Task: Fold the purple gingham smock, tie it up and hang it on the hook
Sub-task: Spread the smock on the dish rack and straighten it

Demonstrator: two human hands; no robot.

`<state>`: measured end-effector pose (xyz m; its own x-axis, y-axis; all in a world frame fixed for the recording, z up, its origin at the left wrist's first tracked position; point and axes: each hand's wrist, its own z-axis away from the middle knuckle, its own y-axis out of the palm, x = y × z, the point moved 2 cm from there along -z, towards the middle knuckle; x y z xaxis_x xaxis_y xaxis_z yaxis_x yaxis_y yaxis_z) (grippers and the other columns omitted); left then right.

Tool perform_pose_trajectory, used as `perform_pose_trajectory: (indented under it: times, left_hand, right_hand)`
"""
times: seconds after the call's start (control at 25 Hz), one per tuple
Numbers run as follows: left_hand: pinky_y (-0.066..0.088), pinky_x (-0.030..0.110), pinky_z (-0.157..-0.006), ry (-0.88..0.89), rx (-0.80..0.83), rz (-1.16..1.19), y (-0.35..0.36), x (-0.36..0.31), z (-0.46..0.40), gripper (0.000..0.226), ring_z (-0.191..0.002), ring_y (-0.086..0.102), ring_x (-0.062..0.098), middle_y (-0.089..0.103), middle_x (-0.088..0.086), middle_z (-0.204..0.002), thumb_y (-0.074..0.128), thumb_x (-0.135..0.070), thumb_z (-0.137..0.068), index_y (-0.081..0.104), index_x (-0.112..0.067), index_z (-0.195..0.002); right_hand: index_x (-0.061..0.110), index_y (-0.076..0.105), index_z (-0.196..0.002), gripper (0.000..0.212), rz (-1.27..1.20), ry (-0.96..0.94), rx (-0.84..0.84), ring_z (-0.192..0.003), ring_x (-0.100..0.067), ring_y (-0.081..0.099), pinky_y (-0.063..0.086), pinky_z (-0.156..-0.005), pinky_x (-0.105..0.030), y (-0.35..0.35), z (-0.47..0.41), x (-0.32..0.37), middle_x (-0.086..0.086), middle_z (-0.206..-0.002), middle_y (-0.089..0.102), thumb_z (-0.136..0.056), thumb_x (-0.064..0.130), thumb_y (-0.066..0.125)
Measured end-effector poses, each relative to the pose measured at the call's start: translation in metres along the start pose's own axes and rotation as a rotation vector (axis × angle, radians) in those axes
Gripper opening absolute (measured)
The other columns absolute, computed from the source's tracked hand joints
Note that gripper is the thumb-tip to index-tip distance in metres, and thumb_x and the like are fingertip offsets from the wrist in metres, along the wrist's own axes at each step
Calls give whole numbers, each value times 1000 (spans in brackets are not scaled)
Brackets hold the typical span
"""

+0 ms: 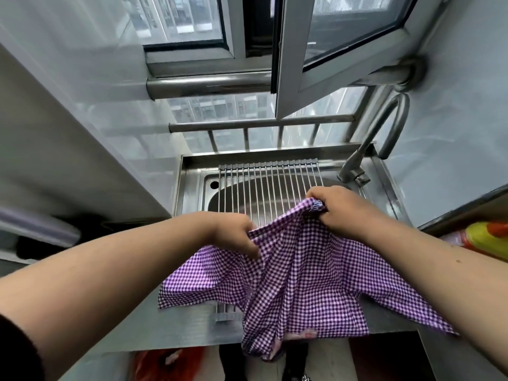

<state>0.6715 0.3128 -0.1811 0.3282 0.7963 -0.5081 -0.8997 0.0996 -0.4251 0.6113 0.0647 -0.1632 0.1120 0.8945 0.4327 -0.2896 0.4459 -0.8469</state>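
Observation:
The purple gingham smock (297,281) hangs loose and rumpled between my hands over the front of a steel sink. My left hand (236,232) grips its upper edge on the left, fingers curled into the cloth. My right hand (338,206) holds a bunched corner higher up on the right. The lower part of the smock drapes over the sink's front edge and dangles below it. No hook shows in this view.
A steel sink (192,185) with a roll-up wire rack (269,188) lies under the smock. A curved tap (384,133) stands at the right rear. An open window sash (330,50) and railing are behind. Yellow and orange items (486,237) sit at the right.

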Motion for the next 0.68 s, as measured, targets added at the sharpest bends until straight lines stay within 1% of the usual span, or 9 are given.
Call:
perform_pose_trajectory:
  times: [0.12, 0.16, 0.24, 0.36, 0.44, 0.48, 0.52, 0.6, 0.68]
  left_hand:
    - [56, 31, -97, -39, 43, 85, 8, 32, 6, 5, -104, 70, 12, 74, -5, -108, 68, -30, -98, 68, -27, -102]
    - [55, 29, -95, -67, 55, 86, 10, 43, 12, 3, -104, 70, 11, 73, -7, -109, 67, -31, -98, 68, -30, -101]
    - [52, 28, -91, -139, 61, 13, 12, 68, 27, 2, -101, 69, 11, 72, -8, -106, 66, -31, -98, 67, -33, -97]
    - [47, 27, -84, -258, 19, -60, 20, 106, 55, 10, -94, 64, 8, 68, -10, -100, 65, -28, -96, 63, -35, -89]
    - [46, 27, -80, -323, -20, -49, 28, 127, 76, 8, -92, 64, 8, 69, -10, -99, 64, -25, -94, 63, -33, -91]
    - [45, 28, -78, -355, -53, -58, 31, 136, 86, 3, -93, 64, 9, 69, -9, -101, 63, -27, -95, 63, -31, -95]
    - [44, 28, -78, -391, -102, -65, 35, 145, 95, 6, -95, 63, 11, 69, -7, -104, 63, -32, -96, 63, -28, -100]
    - [45, 29, -81, -459, -201, -22, 39, 162, 114, 24, -99, 65, 13, 71, -6, -108, 59, -47, -101, 67, -26, -106]
    - [50, 30, -87, -528, -253, 72, 46, 178, 135, 39, -95, 68, 11, 75, -10, -99, 54, -59, -101, 73, -25, -99]
  right_hand:
    - [35, 59, -89, 23, 40, 25, -26, -89, -11, 63, 55, -78, -41, -3, -4, -9, 14, -92, 67, -93, 12, 58]
    - [36, 59, -90, 24, 40, 36, -29, -89, -11, 63, 55, -77, -40, -3, -6, -12, 15, -92, 67, -93, 12, 57]
    - [38, 59, -91, 26, 52, 60, -31, -89, -11, 63, 52, -74, -38, -4, -10, -18, 17, -93, 66, -94, 12, 56]
    - [37, 61, -92, 26, 75, 96, -34, -88, -12, 62, 45, -69, -33, -3, -17, -24, 15, -93, 67, -94, 12, 56]
    - [37, 60, -92, 24, 93, 104, -18, -88, -11, 62, 45, -69, -33, -1, -22, -22, 14, -93, 67, -96, 13, 55]
    - [38, 60, -91, 24, 106, 99, -12, -87, -12, 63, 46, -70, -34, 0, -25, -20, 13, -92, 67, -96, 14, 55]
    - [38, 59, -89, 25, 123, 89, -4, -87, -13, 63, 47, -71, -35, 0, -29, -17, 12, -92, 67, -95, 14, 55]
    - [35, 57, -87, 25, 166, 74, 20, -85, -15, 63, 45, -69, -33, 2, -37, -10, 8, -93, 68, -94, 11, 55]
    - [32, 58, -91, 23, 245, 52, 46, -86, -18, 62, 45, -68, -34, 5, -44, 2, 3, -96, 69, -94, 9, 55]
